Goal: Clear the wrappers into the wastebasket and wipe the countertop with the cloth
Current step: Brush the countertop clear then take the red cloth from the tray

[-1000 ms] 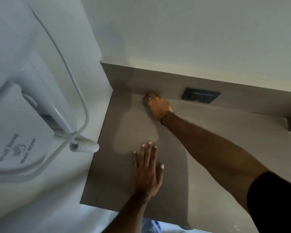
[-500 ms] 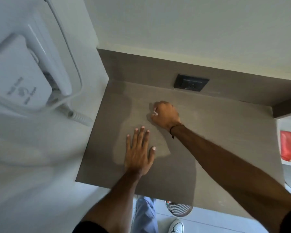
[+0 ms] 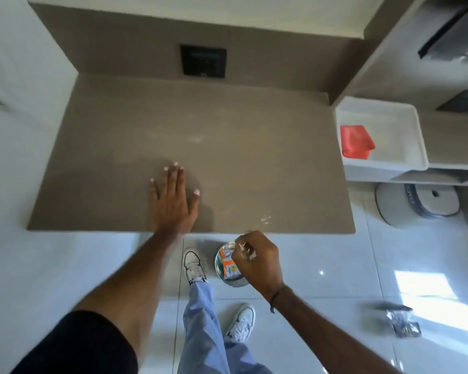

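My left hand [image 3: 173,197] lies flat, fingers spread, on the brown countertop [image 3: 254,163] near its front edge. My right hand [image 3: 257,259] hangs past the counter's front edge, directly above the round wastebasket [image 3: 224,275] on the floor. Its fingers pinch a small clear wrapper [image 3: 242,248]. Orange and white wrappers [image 3: 229,265] lie inside the wastebasket. A red cloth [image 3: 355,141] rests folded in a white tray [image 3: 400,157] to the right of the counter. A few pale crumbs [image 3: 265,218] sit near the counter's front right.
A black wall socket [image 3: 203,60] is set in the backsplash. A round grey lidded bin [image 3: 416,203] stands on the floor under the tray shelf. A dark crumpled item [image 3: 399,318] lies on the tiles at right. My shoes [image 3: 193,264] stand by the wastebasket.
My right hand has drawn back from the rear of the counter, closed on a small wrapper, to a spot over the wastebasket. The view has tilted down; my left hand stays flat.
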`<state>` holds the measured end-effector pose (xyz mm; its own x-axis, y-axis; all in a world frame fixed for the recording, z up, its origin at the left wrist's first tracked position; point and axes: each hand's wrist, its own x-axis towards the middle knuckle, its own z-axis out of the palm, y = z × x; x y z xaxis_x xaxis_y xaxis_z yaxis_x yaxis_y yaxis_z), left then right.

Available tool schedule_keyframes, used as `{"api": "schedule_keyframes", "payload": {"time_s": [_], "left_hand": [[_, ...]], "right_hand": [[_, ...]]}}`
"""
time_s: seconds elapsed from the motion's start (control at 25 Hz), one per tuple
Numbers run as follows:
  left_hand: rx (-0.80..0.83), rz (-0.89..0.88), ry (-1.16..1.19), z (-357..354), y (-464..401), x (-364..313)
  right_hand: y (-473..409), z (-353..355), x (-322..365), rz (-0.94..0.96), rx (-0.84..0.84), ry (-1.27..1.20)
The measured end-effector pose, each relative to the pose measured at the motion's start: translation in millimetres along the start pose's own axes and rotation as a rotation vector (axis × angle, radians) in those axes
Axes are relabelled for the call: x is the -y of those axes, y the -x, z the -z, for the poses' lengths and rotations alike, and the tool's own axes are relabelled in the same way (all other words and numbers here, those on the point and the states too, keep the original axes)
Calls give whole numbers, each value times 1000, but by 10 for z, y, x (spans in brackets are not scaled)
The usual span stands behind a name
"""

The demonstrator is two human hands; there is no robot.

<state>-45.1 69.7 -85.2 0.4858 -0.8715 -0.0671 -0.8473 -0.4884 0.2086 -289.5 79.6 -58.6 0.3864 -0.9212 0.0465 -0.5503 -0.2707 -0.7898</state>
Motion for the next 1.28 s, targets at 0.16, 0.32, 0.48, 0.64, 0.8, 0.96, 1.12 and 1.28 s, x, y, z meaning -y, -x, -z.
{"api": "schedule_keyframes", "payload": {"time_s": [0.16, 0.32, 0.48, 0.64, 0.8, 0.96, 1.12, 1.28], "left_hand": [[-19, -3, -49, -81, -25, 52], [-12, -8, -41, -49, -24, 49], [34, -7, -26, 66, 8, -13], [113, 42, 20, 286, -18, -212], [145, -110, 133, 566, -314, -708], [147, -287, 187, 757, -728, -1390], [150, -390, 234, 751, -1105, -2194], [180, -483, 240, 537, -1358, -2990]], "right_hand": [[313, -122, -524, -148, 133, 108], [384, -23, -804, -272, 244, 281], [395, 358, -741, -230, 144, 318], [-88, 796, -395, -132, -19, 382], [-856, 1225, -73, -167, -135, 399], [-1461, 1656, 27, -318, -216, 354], [-1853, 2096, -204, -414, -294, 329], [-2210, 2450, -669, -500, -304, 290]]}}
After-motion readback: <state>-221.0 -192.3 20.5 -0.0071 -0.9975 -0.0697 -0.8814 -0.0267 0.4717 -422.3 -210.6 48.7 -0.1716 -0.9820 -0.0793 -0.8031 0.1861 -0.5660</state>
